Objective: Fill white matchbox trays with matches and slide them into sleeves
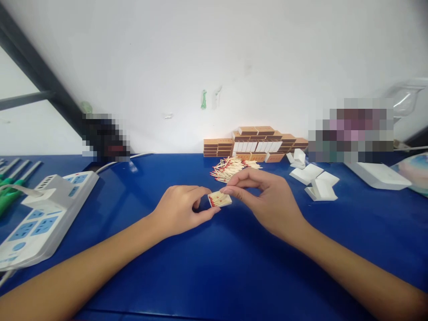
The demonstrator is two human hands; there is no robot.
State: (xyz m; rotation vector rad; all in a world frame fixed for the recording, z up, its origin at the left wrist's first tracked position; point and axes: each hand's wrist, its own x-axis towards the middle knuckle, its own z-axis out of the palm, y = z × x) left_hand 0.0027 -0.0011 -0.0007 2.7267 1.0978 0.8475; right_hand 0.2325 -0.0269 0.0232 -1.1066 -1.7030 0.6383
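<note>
Between the left hand's fingers (207, 216), a small tray of matches (220, 200) is pinched by its sides, best held there since it looks light and easily crushed, while its far edge is touched by the right hand's closed fingers (236, 192).

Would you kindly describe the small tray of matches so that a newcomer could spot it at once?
Above the blue table, find the left hand. Its thumb and fingers hold the tray. Unlike the loose pile behind, its red-tipped matches lie side by side within white walls.
</note>
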